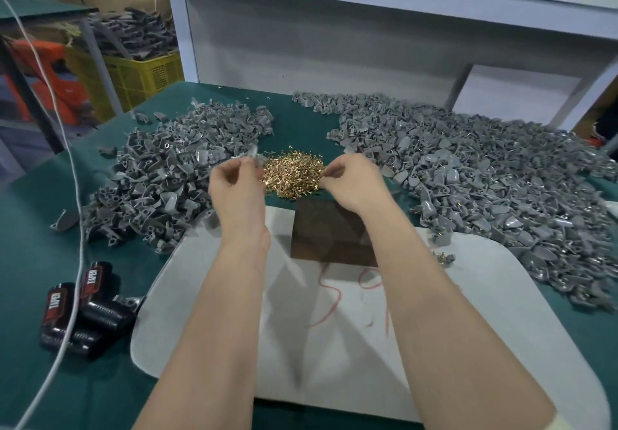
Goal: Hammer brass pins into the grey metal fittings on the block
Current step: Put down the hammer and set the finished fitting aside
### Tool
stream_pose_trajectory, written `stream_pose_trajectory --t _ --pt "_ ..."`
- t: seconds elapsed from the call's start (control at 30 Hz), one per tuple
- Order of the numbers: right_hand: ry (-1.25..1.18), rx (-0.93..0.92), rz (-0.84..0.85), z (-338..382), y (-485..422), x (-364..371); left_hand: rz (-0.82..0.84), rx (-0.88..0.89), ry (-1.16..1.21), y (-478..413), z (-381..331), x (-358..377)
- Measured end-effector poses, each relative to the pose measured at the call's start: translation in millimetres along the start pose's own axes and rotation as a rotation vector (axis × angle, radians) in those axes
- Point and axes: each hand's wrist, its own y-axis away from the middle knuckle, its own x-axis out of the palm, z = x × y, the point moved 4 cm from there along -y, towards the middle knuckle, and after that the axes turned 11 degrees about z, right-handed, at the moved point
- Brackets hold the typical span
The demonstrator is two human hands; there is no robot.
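Observation:
A heap of small brass pins [294,173] lies on the green table just beyond a dark brown block [329,232]. My left hand [235,185] pinches one grey metal fitting [252,157] at the left edge of the pin heap. My right hand [351,182] reaches into the right side of the heap with fingers curled together; whether a pin sits between the fingertips is hidden. The top of the block is bare. No hammer is in view.
A large pile of grey fittings [160,175] lies on the left and a larger one [485,178] on the right. The block stands on a white mat [485,312]. Black cylinders [83,309] and a white cord [75,229] lie at left.

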Motion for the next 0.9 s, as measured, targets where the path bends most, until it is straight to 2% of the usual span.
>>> stream_pose_trajectory --t 0.1,0.3,0.53,0.9 --pt "0.118 0.052 0.112 12.2 -16.3 22.9 -0.063 -0.023 0.067 0.2 2.0 -4.2" --pt "0.231 0.182 0.254 19.3 -48.7 44.6 -0.057 -0.030 0.058 1.0 4.6 -1.8" --pt "0.301 0.128 0.254 29.6 -56.1 53.9 -0.043 -0.035 0.040 3.1 7.1 3.1" --pt "0.328 0.177 0.254 29.2 -54.9 52.9 -0.029 -0.029 0.041 4.8 5.5 5.2"
